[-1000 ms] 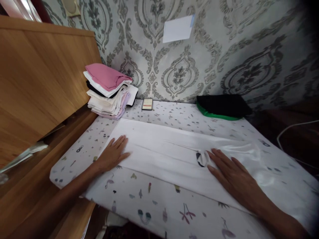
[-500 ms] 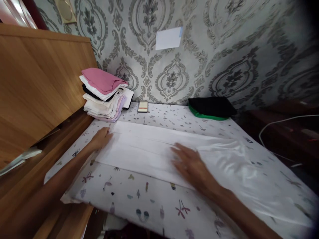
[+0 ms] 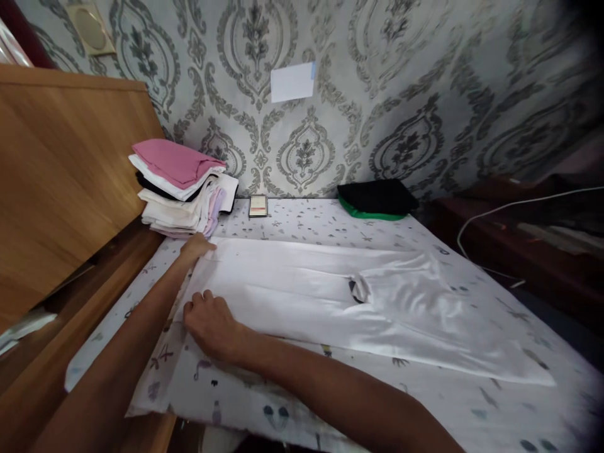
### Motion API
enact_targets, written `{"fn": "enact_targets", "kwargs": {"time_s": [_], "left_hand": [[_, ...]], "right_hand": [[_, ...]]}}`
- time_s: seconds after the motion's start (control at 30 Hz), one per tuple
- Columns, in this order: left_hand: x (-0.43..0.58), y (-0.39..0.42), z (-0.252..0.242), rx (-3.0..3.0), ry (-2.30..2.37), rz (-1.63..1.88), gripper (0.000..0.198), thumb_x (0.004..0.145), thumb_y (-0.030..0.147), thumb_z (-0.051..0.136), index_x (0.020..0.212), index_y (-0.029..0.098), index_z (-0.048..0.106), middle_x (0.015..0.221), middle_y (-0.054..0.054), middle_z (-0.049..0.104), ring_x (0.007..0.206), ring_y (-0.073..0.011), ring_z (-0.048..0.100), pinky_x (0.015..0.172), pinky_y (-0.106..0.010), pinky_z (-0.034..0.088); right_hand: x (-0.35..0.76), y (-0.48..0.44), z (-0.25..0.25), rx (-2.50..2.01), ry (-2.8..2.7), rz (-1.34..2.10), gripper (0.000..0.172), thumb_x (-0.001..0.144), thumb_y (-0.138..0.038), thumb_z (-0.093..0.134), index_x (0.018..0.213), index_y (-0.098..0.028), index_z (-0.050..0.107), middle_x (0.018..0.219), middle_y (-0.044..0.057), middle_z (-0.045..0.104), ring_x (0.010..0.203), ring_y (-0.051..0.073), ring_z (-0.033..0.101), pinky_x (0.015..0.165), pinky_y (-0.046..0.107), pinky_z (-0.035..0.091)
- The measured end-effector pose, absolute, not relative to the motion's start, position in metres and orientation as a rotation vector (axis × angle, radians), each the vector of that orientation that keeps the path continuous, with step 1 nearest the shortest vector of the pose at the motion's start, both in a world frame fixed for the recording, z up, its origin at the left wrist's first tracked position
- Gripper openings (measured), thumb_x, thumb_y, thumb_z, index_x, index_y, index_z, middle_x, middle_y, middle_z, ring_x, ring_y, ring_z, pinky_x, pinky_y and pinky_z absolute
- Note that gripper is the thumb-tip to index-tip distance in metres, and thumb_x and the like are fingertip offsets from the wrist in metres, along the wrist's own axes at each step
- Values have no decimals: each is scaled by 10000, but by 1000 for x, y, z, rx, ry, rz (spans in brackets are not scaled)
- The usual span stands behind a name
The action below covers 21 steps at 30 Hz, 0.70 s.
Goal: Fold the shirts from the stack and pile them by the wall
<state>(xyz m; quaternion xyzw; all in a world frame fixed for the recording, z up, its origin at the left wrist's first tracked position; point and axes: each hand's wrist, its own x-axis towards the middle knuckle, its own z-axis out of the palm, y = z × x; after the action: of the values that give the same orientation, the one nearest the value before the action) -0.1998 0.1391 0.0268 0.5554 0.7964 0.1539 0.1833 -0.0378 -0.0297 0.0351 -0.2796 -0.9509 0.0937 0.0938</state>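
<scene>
Plainly, we had the white garment [image 3: 287, 305] laid out flat on the patterned tabletop [image 3: 306, 220], in a long strip that ran crosswise in front of us, with what looked like its neck opening [image 3: 361, 289] facing up right of its middle. As far as we could judge, the spreading and narrowing were done over the left part, while the right part showed loose wrinkles and flared toward the near right; the strip lay at full length, not yet doubled over. Past its left end we had a stack of folded clothes [image 3: 182, 211], pink on top, and at the back right a folded black and green cloth [image 3: 377, 198]. Both our hands were at the garment's left end. The left hand [image 3: 197, 247] was at the far corner, fingers bent, its forearm [image 3: 136, 327] stretching forward from the lower left. The right hand [image 3: 209, 321] was at the near corner, knuckles up, fingers curled close together, its arm slanting in from the lower right. With the fingertips out of sight, we could not tell whether either pinched the edge or merely pressed it.
</scene>
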Motion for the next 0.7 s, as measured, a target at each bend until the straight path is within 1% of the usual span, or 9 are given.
{"fn": "enact_targets", "kwargs": {"time_s": [0.07,0.17,0.27,0.33,0.43,0.53,0.7], "left_hand": [[-198,137,29,1563,2242,450,248,623,299,734,642,208,505,557,22,541,669,-202,592,559,-254,342],[-189,133,37,1587,2214,502,221,655,251,664,576,211,462,473,53,425,546,-150,488,512,-248,287],[-174,133,54,1633,2135,590,189,677,225,611,581,209,448,470,63,401,504,-123,428,493,-242,267],[-158,136,68,1666,2064,644,158,677,215,600,608,204,458,490,66,411,503,-114,423,491,-234,273],[-122,141,88,1712,1948,679,132,671,221,618,649,197,490,508,71,418,498,-110,431,484,-224,279],[-75,145,97,1731,1836,656,105,672,216,629,694,193,528,500,70,421,483,-119,461,470,-217,305],[8,143,81,1729,1704,566,117,683,192,655,710,186,542,494,62,457,470,-123,521,466,-204,380]], "right_hand": [[-37,-27,37,-861,-2820,300,271,891,-31,471,1102,-62,637,1070,184,686,996,290,645,693,362,548],[-30,-21,40,-1010,-2697,485,253,893,-81,482,1093,-102,636,1047,157,714,914,255,673,686,335,518],[-16,-15,42,-1180,-2352,794,128,858,-162,551,948,-175,641,918,70,728,798,208,656,686,304,474],[-1,-13,41,-1214,-2048,995,46,792,-158,602,805,-201,600,780,0,686,728,167,611,673,270,447],[28,-16,36,-1159,-1592,1309,142,686,-113,623,691,-209,519,644,-58,587,646,125,552,616,227,434],[64,-27,32,-1048,-1203,1572,144,634,-126,617,720,-212,541,642,-64,588,615,127,564,595,234,477],[125,-58,28,-1011,-851,1630,190,613,-218,667,797,-202,625,737,-34,664,671,150,613,689,280,527]]}}
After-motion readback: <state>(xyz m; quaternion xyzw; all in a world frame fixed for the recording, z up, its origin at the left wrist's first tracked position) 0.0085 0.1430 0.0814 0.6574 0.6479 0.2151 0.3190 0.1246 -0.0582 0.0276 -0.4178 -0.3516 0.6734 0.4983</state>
